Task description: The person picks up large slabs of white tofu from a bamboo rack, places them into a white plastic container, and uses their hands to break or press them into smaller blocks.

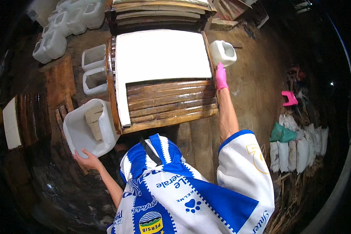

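Observation:
To the left, my bare left hand [87, 158] grips the near rim of a large white plastic tub [71, 125], its thumb over the edge. Several pale cream blocks [94, 124] lie inside against the tub's far side. My right hand [221, 77], in a pink glove, is closed at the near edge of a smaller white cut-open plastic container [219, 50] beyond the table's right edge. Between my hands stands a slatted wooden table [171, 95]. A smooth white slab [162, 54] covers its far part, and a narrow white strip runs down its left side.
Two white cut-open containers [94, 84] stand left of the table, with several white jugs [52, 46] farther back. A stacked wooden rack [160, 17] is beyond the table. White sacks [296, 154] and a pink stool [289, 98] are at the right.

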Action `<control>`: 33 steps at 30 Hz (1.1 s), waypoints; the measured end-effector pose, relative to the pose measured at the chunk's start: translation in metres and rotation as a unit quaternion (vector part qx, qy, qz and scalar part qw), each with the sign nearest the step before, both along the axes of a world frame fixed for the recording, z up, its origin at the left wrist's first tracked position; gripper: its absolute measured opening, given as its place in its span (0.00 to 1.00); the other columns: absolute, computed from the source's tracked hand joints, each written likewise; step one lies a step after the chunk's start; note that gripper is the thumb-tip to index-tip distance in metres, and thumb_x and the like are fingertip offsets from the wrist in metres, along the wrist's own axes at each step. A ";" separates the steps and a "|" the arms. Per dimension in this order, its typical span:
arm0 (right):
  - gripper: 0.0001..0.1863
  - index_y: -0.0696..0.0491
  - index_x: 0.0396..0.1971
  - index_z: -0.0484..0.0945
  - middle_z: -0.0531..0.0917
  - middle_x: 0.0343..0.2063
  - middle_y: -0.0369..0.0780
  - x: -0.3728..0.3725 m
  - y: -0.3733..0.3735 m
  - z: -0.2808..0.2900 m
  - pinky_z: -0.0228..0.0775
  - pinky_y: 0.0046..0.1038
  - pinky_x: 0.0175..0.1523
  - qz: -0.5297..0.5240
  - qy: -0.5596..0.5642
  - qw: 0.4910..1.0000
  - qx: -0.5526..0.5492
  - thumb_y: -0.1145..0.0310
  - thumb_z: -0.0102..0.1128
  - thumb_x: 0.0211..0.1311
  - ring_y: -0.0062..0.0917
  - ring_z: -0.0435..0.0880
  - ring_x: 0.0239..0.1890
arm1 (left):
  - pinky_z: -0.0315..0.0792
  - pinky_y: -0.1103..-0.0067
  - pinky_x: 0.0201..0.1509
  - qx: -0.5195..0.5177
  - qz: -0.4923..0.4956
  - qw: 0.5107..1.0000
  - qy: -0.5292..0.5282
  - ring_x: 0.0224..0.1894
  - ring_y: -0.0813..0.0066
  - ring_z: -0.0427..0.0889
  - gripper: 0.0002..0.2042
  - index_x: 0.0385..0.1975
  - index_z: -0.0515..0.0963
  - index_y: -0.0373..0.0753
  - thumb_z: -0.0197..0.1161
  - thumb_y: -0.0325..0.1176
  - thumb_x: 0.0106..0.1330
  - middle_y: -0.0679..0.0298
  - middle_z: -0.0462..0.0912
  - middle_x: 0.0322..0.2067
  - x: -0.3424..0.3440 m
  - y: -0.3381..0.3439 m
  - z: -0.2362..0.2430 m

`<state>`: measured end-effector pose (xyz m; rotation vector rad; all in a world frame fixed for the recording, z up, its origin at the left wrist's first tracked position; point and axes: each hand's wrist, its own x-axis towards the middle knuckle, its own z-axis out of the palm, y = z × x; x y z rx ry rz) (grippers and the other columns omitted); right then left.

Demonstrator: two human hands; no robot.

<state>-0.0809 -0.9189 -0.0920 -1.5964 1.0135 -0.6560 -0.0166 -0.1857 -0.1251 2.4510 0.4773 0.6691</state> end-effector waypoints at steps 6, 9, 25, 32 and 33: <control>0.23 0.52 0.60 0.70 0.72 0.60 0.44 0.052 0.085 -0.033 0.57 0.41 0.67 -0.085 0.257 0.913 -0.304 0.61 0.39 0.70 0.44 0.66 0.64 | 0.56 0.59 0.68 0.011 0.026 0.999 0.030 0.69 0.47 0.57 0.21 0.58 0.72 0.38 0.57 0.42 0.69 0.43 0.59 0.66 -0.016 0.000 0.006; 0.21 0.53 0.55 0.74 0.78 0.54 0.46 0.070 0.109 -0.016 0.62 0.37 0.62 -0.100 0.205 0.967 -0.111 0.62 0.41 0.69 0.44 0.74 0.57 | 0.55 0.59 0.68 0.007 0.035 0.999 0.008 0.70 0.47 0.55 0.21 0.57 0.73 0.39 0.57 0.42 0.69 0.43 0.60 0.66 -0.024 0.011 0.025; 0.26 0.56 0.57 0.69 0.77 0.54 0.43 0.063 0.034 -0.025 0.66 0.36 0.62 0.208 -0.207 0.852 0.433 0.53 0.40 0.69 0.31 0.76 0.56 | 0.55 0.63 0.69 0.007 0.003 0.998 0.063 0.71 0.52 0.53 0.19 0.56 0.75 0.44 0.58 0.42 0.68 0.48 0.58 0.68 -0.018 -0.010 0.054; 0.31 0.55 0.61 0.67 0.74 0.58 0.41 0.026 0.086 -0.020 0.62 0.38 0.65 0.179 -0.277 0.839 0.433 0.48 0.45 0.67 0.30 0.71 0.61 | 0.55 0.64 0.69 -0.019 -0.023 0.999 0.040 0.70 0.52 0.55 0.17 0.55 0.76 0.43 0.59 0.38 0.67 0.48 0.59 0.67 -0.003 -0.010 0.060; 0.32 0.55 0.61 0.66 0.73 0.59 0.41 0.014 0.095 -0.012 0.61 0.38 0.65 0.176 -0.284 0.838 0.431 0.47 0.46 0.66 0.30 0.70 0.61 | 0.55 0.64 0.69 -0.020 -0.032 0.999 0.030 0.70 0.51 0.56 0.17 0.54 0.76 0.42 0.59 0.37 0.67 0.47 0.60 0.67 -0.001 -0.010 0.058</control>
